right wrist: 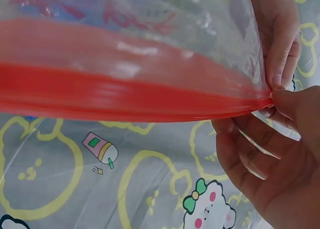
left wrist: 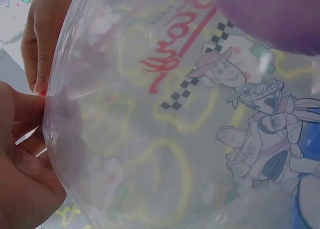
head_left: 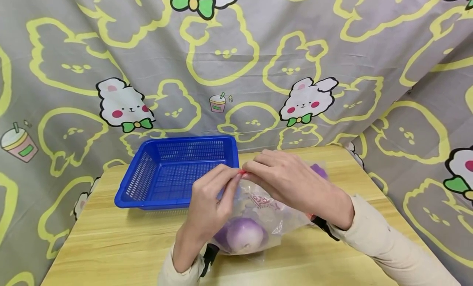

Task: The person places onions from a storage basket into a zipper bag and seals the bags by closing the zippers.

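Note:
A clear plastic zip bag with printed cartoon figures hangs between both hands over the table. Inside its lower part lies a rounded purple-and-white thing, blurred by the plastic. Along the bag's mouth runs a red zip strip. My left hand pinches the end of this strip between thumb and fingers. Right beside it, the thumb and fingers of my right hand pinch the same end, where a small pale piece shows. Whether that piece is a slider I cannot tell.
A blue plastic basket stands at the back left of the wooden table. Another purple thing shows partly behind my right hand. A grey patterned curtain hangs behind the table and along its right side.

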A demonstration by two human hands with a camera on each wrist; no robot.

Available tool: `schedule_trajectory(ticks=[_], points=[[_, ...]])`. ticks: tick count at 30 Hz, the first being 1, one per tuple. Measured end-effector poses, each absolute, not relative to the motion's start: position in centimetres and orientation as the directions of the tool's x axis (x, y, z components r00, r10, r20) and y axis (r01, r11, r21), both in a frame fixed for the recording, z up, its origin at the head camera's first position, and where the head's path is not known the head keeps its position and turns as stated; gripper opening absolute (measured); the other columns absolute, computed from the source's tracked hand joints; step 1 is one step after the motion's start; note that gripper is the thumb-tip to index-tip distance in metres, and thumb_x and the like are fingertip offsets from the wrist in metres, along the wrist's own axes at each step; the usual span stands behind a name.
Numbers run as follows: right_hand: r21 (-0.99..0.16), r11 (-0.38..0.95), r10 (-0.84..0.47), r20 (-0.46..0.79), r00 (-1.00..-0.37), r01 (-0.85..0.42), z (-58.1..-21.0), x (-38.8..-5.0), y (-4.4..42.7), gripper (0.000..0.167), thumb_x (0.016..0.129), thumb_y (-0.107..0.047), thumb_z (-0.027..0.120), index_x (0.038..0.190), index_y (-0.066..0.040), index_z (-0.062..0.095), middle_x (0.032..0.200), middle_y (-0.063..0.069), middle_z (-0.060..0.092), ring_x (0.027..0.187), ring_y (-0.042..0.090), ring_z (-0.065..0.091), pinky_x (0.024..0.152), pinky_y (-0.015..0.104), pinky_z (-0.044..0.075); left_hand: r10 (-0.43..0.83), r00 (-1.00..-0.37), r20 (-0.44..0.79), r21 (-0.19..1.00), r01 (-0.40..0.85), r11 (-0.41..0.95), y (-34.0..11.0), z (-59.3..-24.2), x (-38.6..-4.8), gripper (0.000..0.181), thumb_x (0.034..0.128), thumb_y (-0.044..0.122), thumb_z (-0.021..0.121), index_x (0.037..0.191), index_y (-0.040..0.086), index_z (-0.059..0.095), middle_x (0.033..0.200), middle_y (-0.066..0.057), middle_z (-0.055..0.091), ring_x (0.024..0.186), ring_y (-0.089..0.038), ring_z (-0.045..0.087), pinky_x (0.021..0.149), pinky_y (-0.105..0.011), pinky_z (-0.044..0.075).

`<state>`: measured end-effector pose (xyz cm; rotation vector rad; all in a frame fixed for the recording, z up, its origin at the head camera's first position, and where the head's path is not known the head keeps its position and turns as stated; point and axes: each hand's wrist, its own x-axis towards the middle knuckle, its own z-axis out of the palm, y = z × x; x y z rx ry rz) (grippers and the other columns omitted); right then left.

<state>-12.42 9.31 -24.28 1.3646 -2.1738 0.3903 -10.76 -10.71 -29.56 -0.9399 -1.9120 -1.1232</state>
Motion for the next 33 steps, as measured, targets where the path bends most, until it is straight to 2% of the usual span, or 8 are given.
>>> schedule_trajectory(ticks=[6,15,26,33], points=[[0.018,0.445,-0.728,0.589,-0.349,-0.896,-24.5,-12.3,9.7,0.021,0.105,-0.028,0.052,0.101,-0.014,0.067,0.081,-0.007,0.056,0.071,0.008,0.05,0.064,0.023,0.044,0.228,-0.46,0.858,0.365,0.859,0.358,-10.6,-29.5,-10.7,0.012,0.095,0.0,0.061,0.097,0.002,0.073,0.085,-0.002,0.067,0.07,-0.01,0.055,0.061,-0.017,0.046],[-0.029,0.476,-0.716,0.567,-0.407,-0.879,-25.4,-12.3,11.3,0.025,0.106,-0.03,0.047,0.102,-0.015,0.067,0.085,-0.008,0.057,0.076,0.008,0.052,0.068,0.025,0.047,0.203,-0.406,0.891,0.317,0.877,0.36,-10.2,-29.8,-10.8,0.012,0.0945,-0.001,0.06,0.096,0.0,0.072,0.083,-0.005,0.067,0.069,-0.013,0.058,0.061,-0.021,0.048],[-0.039,0.498,-0.713,0.551,-0.434,-0.866,-25.8,-12.3,12.1,0.026,0.106,-0.031,0.047,0.104,-0.014,0.067,0.087,-0.008,0.06,0.076,0.009,0.054,0.069,0.027,0.049,0.206,-0.404,0.891,0.311,0.876,0.369,-10.2,-29.9,-10.9,0.011,0.0936,-0.002,0.061,0.095,-0.001,0.072,0.083,-0.005,0.067,0.072,-0.014,0.061,0.065,-0.023,0.05],[-0.04,0.521,-0.701,0.551,-0.454,-0.853,-26.2,-12.3,12.4,0.023,0.106,-0.031,0.049,0.1,-0.016,0.065,0.083,-0.01,0.057,0.071,0.007,0.05,0.063,0.025,0.046,0.199,-0.408,0.891,0.316,0.872,0.373,-10.3,-29.9,-11.0,0.011,0.0941,-0.001,0.061,0.096,-0.001,0.072,0.084,-0.006,0.067,0.075,-0.015,0.061,0.067,-0.024,0.051]])
